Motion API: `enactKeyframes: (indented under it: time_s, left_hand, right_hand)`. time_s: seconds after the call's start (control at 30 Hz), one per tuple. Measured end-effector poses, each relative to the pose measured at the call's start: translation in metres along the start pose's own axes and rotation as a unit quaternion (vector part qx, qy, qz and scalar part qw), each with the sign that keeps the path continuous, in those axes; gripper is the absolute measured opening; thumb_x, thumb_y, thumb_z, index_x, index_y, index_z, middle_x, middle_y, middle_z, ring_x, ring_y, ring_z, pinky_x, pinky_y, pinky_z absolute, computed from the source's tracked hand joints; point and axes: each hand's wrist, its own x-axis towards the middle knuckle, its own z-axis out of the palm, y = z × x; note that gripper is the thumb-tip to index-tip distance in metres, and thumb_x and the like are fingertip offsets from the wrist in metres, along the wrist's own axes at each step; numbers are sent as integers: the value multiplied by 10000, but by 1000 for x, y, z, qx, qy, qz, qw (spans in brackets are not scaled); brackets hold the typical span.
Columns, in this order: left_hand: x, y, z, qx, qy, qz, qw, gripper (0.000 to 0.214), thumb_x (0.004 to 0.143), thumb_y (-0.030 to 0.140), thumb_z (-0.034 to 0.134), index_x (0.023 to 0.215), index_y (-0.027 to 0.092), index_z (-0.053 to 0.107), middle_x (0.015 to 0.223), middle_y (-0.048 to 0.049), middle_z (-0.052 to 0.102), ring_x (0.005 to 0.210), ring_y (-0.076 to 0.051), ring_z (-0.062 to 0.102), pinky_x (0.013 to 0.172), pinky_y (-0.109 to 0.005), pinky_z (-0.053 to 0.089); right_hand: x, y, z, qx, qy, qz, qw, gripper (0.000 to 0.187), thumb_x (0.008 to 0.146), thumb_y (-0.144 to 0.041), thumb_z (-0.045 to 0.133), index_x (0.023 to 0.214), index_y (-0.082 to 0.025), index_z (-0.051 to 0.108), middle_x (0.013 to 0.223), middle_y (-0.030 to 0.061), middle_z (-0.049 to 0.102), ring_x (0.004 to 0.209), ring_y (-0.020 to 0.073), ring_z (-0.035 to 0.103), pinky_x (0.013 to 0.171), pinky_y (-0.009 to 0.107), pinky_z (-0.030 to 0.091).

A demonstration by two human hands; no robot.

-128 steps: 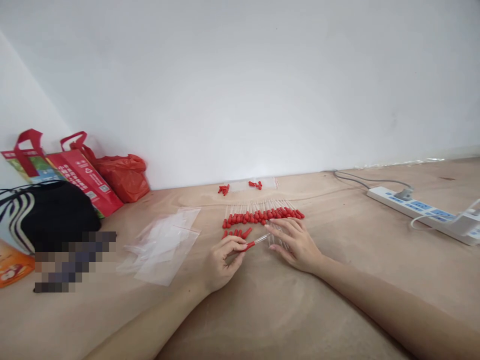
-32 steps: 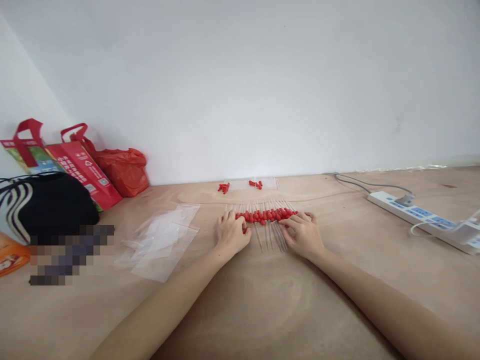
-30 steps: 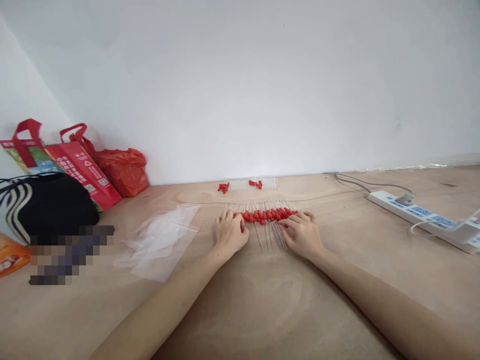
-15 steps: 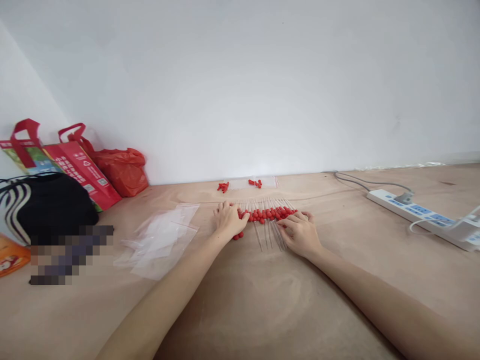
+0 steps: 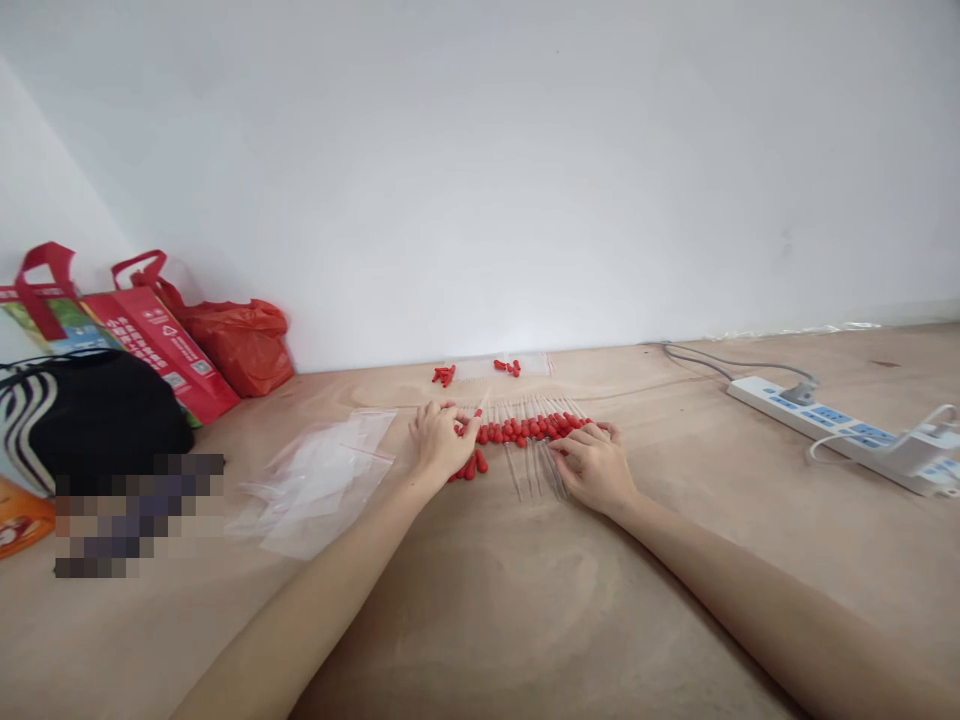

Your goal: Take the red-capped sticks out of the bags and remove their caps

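At the centre of the wooden tabletop (image 5: pixel 487 620) lies a packed row of red-bulbed droppers (image 5: pixel 529 429), bulbs nearer the person and clear tubes pointing at the wall (image 5: pixel 480 180). Take that row as the middle of a clock, twelve toward the wall.

At nine o'clock the left hand (image 5: pixel 439 440) is at the end of the row, thumb and fingertips pinching one dropper (image 5: pixel 478 412), its tube aimed toward twelve. At eight, just beside that hand, loose red bulbs (image 5: pixel 480 462) lie on the wood. Bare clear tubes (image 5: pixel 532 475) fan out at six.

Between three and four the right hand (image 5: pixel 598 465) rests against the end of the row, fingers bent and close together over the nearest bulbs and tubes; they cover whatever is under them, so I cannot tell whether they grip anything.

Near the wall, one small heap of red bulbs (image 5: pixel 442 376) sits at ten, and another cluster (image 5: pixel 508 368) toward twelve on a clear bag (image 5: pixel 480 369). Overlapping zip-lock bags (image 5: pixel 322 475) lie just past the left hand. Well apart at three stands a white power strip (image 5: pixel 832 425); between nine and ten, a red plastic bag (image 5: pixel 247 345).
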Motion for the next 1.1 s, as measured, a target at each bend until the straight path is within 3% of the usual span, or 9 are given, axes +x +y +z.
enactKeyframes:
  time_s: [0.13, 0.23, 0.33, 0.47, 0.8, 1.1]
  left_hand:
    - [-25, -13, -18, -46, 45, 140, 988, 122, 742, 293, 569, 704, 192, 626, 941, -62, 567, 947, -230, 487, 851, -394, 356]
    - [-47, -21, -26, -68, 26, 238, 968, 108, 771, 264, 542, 725, 198, 615, 941, -53, 568, 931, -209, 494, 831, -370, 368]
    - [-61, -23, -27, -79, 7, 285, 955, 80, 774, 237, 540, 744, 199, 604, 927, -47, 585, 925, -204, 499, 808, -358, 377]
    - [-67, -22, -23, -84, 0, 314, 946, 63, 779, 238, 544, 763, 202, 593, 907, -41, 596, 930, -201, 499, 814, -354, 380]
    - [-67, -21, -22, -112, 25, 342, 933, 43, 781, 226, 550, 780, 201, 585, 866, -36, 598, 893, -184, 503, 804, -338, 406]
    - [-66, -18, -15, -100, -45, 354, 929, 217, 794, 346, 531, 940, 196, 589, 1013, -66, 591, 982, -217, 488, 857, -383, 393]
  right_hand:
    - [0, -2, -1, 23, 34, -18, 999, 208, 802, -268, 482, 951, -209, 614, 840, 42, 617, 831, 167, 525, 835, 359, 287]
    - [0, -7, -4, 31, 36, -72, 996, 357, 795, -364, 505, 1108, -196, 542, 1013, 89, 573, 932, 195, 501, 846, 374, 299]
    - [-2, -15, -6, 35, 6, -138, 990, 392, 789, -412, 516, 1132, -223, 527, 1072, 85, 557, 967, 200, 486, 892, 408, 266]
    - [-3, -24, -3, 44, -32, -181, 982, 309, 798, -420, 512, 1041, -243, 580, 997, 51, 600, 934, 188, 489, 914, 429, 221]
    - [-3, -32, 5, 75, -59, -172, 980, 175, 824, -355, 498, 849, -269, 649, 758, -6, 615, 842, 147, 476, 919, 417, 185]
    - [-4, -36, 4, 65, -25, -191, 979, 172, 834, -296, 481, 825, -231, 640, 618, -16, 583, 729, 126, 465, 918, 397, 203]
